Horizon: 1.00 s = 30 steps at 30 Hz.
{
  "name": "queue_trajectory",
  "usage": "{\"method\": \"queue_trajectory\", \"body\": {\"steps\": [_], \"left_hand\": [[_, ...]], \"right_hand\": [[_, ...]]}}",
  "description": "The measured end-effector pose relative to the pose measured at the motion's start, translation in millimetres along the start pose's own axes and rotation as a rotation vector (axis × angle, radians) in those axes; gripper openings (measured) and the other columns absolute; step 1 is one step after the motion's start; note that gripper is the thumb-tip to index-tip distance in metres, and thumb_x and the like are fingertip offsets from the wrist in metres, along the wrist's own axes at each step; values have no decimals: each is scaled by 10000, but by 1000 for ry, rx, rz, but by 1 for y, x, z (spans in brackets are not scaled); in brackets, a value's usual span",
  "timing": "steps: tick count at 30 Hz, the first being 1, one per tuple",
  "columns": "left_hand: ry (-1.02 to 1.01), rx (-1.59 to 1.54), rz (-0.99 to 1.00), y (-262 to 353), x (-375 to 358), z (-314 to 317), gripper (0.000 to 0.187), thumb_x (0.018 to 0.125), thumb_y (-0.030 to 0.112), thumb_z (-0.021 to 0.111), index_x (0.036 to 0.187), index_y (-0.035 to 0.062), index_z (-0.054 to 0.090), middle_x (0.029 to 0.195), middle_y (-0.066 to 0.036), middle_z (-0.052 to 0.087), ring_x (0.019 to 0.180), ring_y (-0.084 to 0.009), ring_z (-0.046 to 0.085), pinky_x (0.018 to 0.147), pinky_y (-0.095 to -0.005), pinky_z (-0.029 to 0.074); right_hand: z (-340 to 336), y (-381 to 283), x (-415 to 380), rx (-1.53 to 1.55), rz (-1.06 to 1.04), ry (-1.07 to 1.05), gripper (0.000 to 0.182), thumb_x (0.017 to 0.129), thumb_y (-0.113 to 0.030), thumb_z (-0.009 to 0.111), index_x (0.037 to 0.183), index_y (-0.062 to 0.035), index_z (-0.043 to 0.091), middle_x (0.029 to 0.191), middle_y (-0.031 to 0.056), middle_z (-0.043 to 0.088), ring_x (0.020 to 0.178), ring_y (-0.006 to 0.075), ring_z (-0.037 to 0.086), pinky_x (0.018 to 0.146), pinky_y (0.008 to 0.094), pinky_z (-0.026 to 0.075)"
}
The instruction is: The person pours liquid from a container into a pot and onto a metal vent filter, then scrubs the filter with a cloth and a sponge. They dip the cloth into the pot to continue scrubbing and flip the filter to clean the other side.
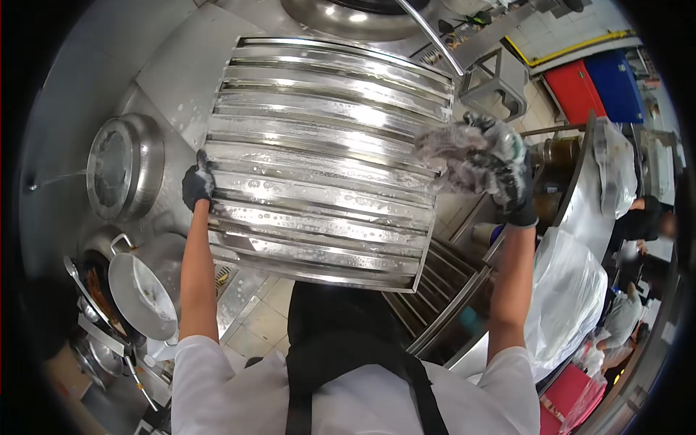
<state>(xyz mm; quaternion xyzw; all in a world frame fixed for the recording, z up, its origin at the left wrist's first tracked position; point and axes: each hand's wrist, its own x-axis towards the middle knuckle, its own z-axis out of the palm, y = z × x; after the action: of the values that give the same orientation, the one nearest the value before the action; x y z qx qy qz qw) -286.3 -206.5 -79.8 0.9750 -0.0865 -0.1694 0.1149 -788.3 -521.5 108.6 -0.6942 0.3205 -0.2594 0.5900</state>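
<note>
A metal range-hood baffle filter (326, 167) with several slats is held up in front of me, wet and flecked with soap suds. My left hand (197, 183), in a black glove, grips its left edge, thumb over the front. At the right edge, my right hand (504, 170), its black glove covered in foam, is closed on a soapy mesh scrubber (449, 154). The scrubber overlaps the ends of the slats. Foam and blur partly hide the fingers of that hand.
At left are a round metal pan (123, 168) and a large pot (143, 296) among other cookware. A metal pipe (435, 36) reaches in from the top. A grey stool (496, 83) stands behind, and a slatted metal rack (442, 283) is low at right. People are at far right.
</note>
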Motion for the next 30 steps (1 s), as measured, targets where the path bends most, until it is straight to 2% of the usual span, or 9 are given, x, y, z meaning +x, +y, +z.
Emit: {"method": "queue_trajectory", "body": {"steps": [5, 8, 11, 16, 20, 21, 24, 27, 30], "left_hand": [[60, 72, 21, -5, -1, 5, 793, 908, 726, 243, 1030, 86, 695, 1066, -201, 671, 1027, -420, 613, 865, -499, 475], [55, 48, -25, 0, -2, 4, 744, 916, 708, 264, 1031, 109, 691, 1061, -201, 670, 1029, -432, 606, 866, -504, 474], [32, 13, -68, -5, 2, 5, 701, 919, 697, 285, 1034, 138, 692, 1033, -201, 675, 1006, -436, 612, 861, -504, 477], [59, 11, -24, -2, 17, 12, 622, 941, 626, 329, 1006, 124, 690, 967, -206, 683, 920, -441, 633, 815, -501, 493], [55, -35, -34, 4, 24, 14, 526, 964, 528, 371, 961, 102, 680, 930, -210, 682, 903, -446, 631, 790, -505, 494], [39, -60, -26, 2, 23, 12, 515, 963, 514, 381, 946, 94, 677, 923, -209, 682, 901, -448, 630, 787, -506, 493], [10, -30, 29, -2, 24, 9, 509, 967, 505, 380, 935, 92, 675, 930, -208, 682, 903, -442, 632, 778, -509, 493], [31, -40, 92, -16, 31, 18, 515, 970, 507, 371, 963, 107, 695, 963, -203, 687, 913, -430, 641, 772, -506, 497], [12, -59, 12, -9, 22, 12, 628, 965, 590, 305, 1000, 103, 700, 988, -198, 689, 955, -431, 631, 818, -508, 482]], "right_hand": [[-7, 50, 38, 109, 288, -39, 643, 832, -139, 728, 1386, -4, 430, 1315, 125, 564, 1182, 222, 564, 1034, 362, 448], [7, 116, 65, -1160, -183, -257, 817, 758, -247, 766, 1430, -7, 369, 1400, 171, 499, 1327, 346, 427, 1141, 430, 272], [5, 198, 98, -1101, -545, -179, 746, 747, -256, 751, 1386, -15, 450, 1383, 189, 509, 1301, 385, 437, 1125, 436, 288], [111, 280, 122, -977, -190, 42, 582, 822, -309, 670, 1314, -26, 540, 1318, 191, 557, 1260, 360, 478, 1103, 439, 321], [310, 224, 216, -839, -544, -137, 743, 867, -443, 642, 1458, -91, 361, 1234, 218, 600, 1139, 342, 574, 1009, 443, 417], [361, 179, 234, -1020, -40, -354, 460, 876, -379, 605, 1204, -57, 621, 1115, 203, 654, 1073, 321, 617, 943, 453, 461], [477, 155, 283, -842, -211, -237, 318, 802, -264, 642, 1052, -72, 686, 1044, 194, 672, 1005, 323, 641, 881, 473, 494], [474, 157, 271, -780, -604, 66, 547, 761, -247, 682, 1283, -120, 580, 1272, 163, 583, 1211, 346, 526, 1055, 510, 371], [370, 153, 222, -932, -628, -201, 841, 701, -473, 765, 1418, -168, 446, 1367, 121, 522, 1276, 310, 471, 1139, 475, 279]]}}
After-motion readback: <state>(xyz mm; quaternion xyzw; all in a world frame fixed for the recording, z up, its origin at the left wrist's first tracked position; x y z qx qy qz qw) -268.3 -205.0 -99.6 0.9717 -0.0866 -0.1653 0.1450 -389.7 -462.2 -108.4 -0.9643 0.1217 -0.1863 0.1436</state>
